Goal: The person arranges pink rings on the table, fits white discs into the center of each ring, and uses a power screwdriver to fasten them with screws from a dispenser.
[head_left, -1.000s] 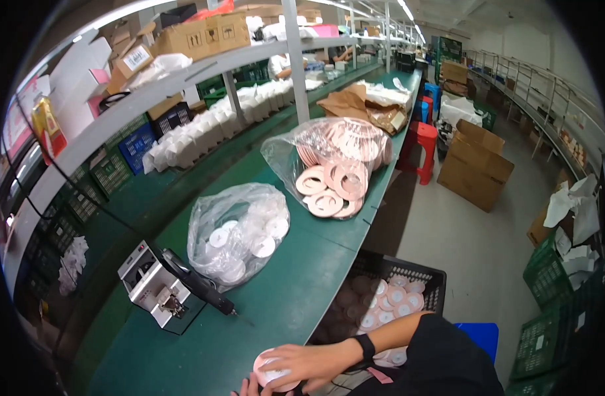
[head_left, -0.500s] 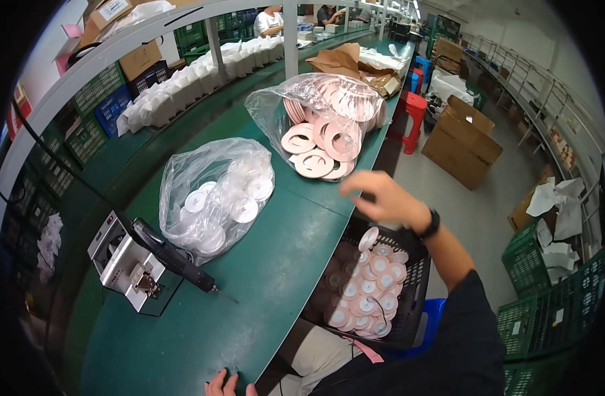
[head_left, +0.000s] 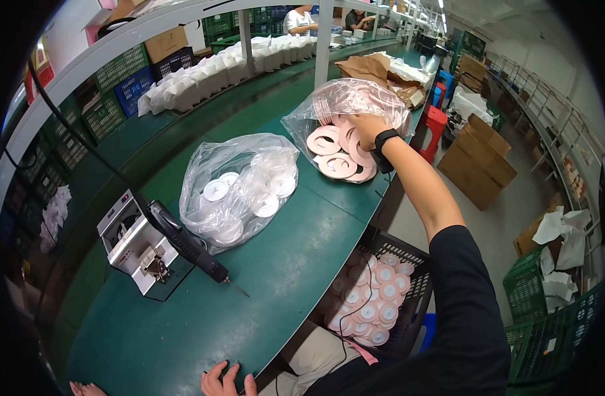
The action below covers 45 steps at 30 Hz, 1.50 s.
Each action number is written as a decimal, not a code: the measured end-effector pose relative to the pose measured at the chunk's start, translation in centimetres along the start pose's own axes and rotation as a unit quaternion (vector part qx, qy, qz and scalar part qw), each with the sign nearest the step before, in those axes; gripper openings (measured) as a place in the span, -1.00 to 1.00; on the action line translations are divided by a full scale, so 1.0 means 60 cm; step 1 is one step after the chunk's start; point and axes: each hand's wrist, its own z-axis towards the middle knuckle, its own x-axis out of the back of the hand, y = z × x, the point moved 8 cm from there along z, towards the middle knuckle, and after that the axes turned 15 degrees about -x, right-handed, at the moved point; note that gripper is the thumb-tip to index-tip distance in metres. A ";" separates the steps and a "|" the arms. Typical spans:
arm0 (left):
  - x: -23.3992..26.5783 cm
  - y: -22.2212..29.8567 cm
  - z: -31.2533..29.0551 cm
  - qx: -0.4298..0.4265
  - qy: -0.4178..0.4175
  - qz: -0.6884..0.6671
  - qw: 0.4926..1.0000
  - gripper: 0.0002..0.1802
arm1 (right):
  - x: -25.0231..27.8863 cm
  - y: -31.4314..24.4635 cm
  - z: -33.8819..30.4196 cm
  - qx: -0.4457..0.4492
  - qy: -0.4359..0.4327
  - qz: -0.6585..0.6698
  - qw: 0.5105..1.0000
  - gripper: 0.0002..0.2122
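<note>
My right hand, with a black band on its wrist, reaches into a clear plastic bag of pale pink flat rings. It touches the rings there; its fingertips are hidden, so I cannot tell whether it grips one. My left hand rests at the table's near edge, fingers apart, with nothing in it. A black electric screwdriver lies against a silver box-shaped machine at the left. Between it and the ring bag sits a second clear bag with white discs.
Beside the green table, a black crate holds many pink discs with white centres. Another person's fingers show at the lower left. A red stool and a cardboard box stand on the floor.
My right hand has moved from above the crate, forward into the bag of pink rings. The disc that was tilted in the air under it now lies among the others. My left hand stays put.
</note>
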 end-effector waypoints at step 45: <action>-0.014 0.003 -0.007 0.066 -0.057 0.009 0.996 -0.26 | -0.006 -0.372 -0.445 0.218 -0.359 0.551 0.721 -0.70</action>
